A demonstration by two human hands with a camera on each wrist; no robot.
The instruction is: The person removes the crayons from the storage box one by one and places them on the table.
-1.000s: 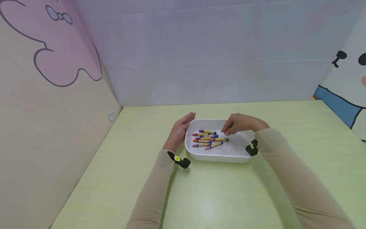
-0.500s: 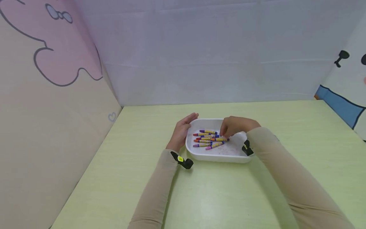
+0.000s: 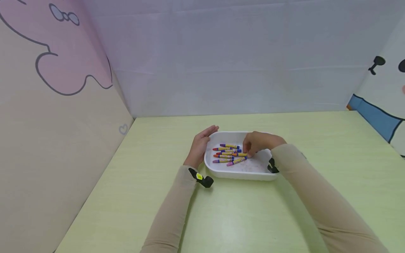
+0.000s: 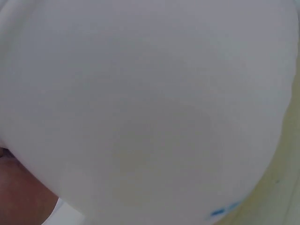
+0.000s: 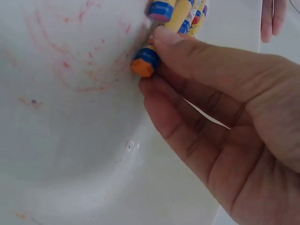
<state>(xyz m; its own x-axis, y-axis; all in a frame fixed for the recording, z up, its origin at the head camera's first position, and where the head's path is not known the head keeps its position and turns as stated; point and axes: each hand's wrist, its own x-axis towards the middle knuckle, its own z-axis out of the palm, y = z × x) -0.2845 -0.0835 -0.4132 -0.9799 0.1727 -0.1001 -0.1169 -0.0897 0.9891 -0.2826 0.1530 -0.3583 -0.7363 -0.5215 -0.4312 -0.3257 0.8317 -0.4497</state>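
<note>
A white plastic tray (image 3: pixel 243 176) holds several crayons in yellow and blue wrappers, lying side by side in its left half. My right hand (image 3: pixel 262 141) reaches into the tray and pinches the end of an orange crayon (image 5: pixel 144 65) between thumb and fingers. Just beside it in the right wrist view is the blue-banded end of a purple crayon (image 5: pixel 161 10). My left hand (image 3: pixel 198 148) rests along the tray's left side with its fingers straight. The tray's outer wall (image 4: pixel 150 93) fills most of the left wrist view.
The tray stands on a pale yellow-green table (image 3: pixel 221 218). Reddish crayon marks (image 5: pixel 68 65) streak the tray floor. A pale sheet (image 3: pixel 221 63) closes off the back, and a wall with a pink drawing (image 3: pixel 76 59) rises at the left.
My right hand has come down and left inside the tray and now pinches the orange crayon's end. My left hand has stayed at the tray's left side.
</note>
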